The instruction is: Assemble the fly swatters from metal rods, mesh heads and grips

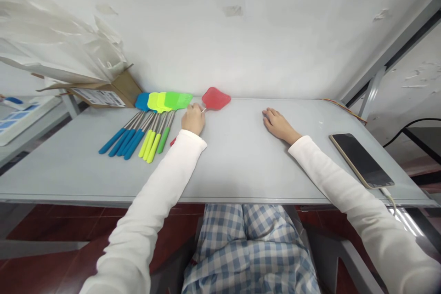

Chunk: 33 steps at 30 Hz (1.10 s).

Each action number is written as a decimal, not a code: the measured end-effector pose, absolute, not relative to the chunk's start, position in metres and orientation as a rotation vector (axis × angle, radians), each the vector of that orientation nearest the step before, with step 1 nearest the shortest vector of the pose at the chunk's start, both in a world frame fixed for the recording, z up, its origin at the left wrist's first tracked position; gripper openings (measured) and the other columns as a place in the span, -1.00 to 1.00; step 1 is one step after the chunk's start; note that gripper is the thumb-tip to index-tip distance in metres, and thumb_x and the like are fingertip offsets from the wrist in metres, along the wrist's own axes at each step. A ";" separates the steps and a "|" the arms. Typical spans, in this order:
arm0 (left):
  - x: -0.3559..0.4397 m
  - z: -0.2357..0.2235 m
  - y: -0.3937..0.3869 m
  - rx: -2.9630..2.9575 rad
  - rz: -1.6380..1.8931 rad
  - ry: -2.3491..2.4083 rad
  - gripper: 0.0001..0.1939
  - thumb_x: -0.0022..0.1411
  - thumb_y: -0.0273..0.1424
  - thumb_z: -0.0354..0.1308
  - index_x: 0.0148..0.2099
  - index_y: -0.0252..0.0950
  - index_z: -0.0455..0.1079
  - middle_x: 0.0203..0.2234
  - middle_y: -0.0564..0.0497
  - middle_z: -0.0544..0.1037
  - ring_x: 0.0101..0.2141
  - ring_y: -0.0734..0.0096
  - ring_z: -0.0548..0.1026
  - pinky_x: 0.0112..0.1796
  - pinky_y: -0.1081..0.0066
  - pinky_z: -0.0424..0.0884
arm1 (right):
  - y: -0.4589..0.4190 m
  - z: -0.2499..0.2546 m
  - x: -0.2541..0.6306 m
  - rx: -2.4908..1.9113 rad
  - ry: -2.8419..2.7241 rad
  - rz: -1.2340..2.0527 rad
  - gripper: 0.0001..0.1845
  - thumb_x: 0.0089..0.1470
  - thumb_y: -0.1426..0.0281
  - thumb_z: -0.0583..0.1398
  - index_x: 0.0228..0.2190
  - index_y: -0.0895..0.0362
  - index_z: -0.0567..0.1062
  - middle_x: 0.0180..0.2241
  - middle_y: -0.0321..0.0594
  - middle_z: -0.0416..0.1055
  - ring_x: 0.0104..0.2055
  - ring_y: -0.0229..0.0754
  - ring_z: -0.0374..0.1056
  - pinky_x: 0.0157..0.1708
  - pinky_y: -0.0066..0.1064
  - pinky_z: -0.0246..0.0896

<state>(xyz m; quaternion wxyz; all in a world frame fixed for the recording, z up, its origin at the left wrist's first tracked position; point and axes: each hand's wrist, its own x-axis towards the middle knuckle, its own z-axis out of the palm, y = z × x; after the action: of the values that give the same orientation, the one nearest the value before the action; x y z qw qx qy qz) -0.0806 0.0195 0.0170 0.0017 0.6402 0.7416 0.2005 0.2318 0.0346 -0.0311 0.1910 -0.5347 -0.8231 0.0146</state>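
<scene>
My left hand [193,120] is closed round the metal shaft of a red fly swatter [215,99]. The swatter's flat head points up and right, and part of its red grip shows below my wrist. To the left of this hand lies a row of fly swatters: several blue ones [128,143], yellow ones [150,145] and a green one [164,139], their heads overlapping near the wall and their handles toward me. My right hand [277,125] rests open, palm down, on the grey table [237,165], holding nothing.
An open cardboard box [120,89] with plastic wrapping [62,32] stands at the back left. A phone [361,160] with a charging cable [388,195] lies at the right. The white wall [258,36] borders the table's far edge.
</scene>
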 end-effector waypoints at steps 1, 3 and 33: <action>-0.077 0.019 0.020 2.088 0.721 2.209 -0.70 0.29 -0.42 -0.01 0.03 -0.34 0.35 -0.04 -0.27 0.43 -0.08 0.09 0.46 -0.10 0.19 0.37 | 0.034 -0.031 0.231 -1.497 -2.313 0.030 -0.46 0.25 0.33 -0.10 0.12 0.34 0.35 0.19 0.21 0.27 0.28 0.17 0.17 0.25 0.02 0.07; -0.069 0.020 0.020 2.211 0.929 1.942 -0.73 0.31 -0.40 0.01 0.03 -0.30 0.36 -0.06 -0.18 0.44 -0.14 0.23 0.48 -0.12 0.26 0.39 | 0.033 -0.029 0.230 -1.482 -2.315 0.013 -0.49 0.25 0.34 -0.09 0.09 0.32 0.37 0.17 0.22 0.30 0.25 0.17 0.20 0.23 0.03 0.09; -0.002 0.010 -0.025 2.308 0.540 1.412 -0.66 0.43 -0.18 -0.21 0.07 -0.17 0.24 -0.30 0.03 0.58 -0.22 0.29 0.55 -0.20 0.35 0.34 | -0.001 0.003 0.187 -0.968 -1.115 1.291 -0.59 0.04 -0.04 0.20 -0.26 0.03 0.42 -0.04 -0.12 0.53 0.12 -0.07 0.40 0.10 -0.18 0.33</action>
<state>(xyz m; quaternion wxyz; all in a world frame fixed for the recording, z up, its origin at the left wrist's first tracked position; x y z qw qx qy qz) -0.0015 -0.0254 0.0103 0.1900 0.8214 0.5024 0.1920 0.1865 -0.0015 0.0029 0.5564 -0.4102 -0.4725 0.5468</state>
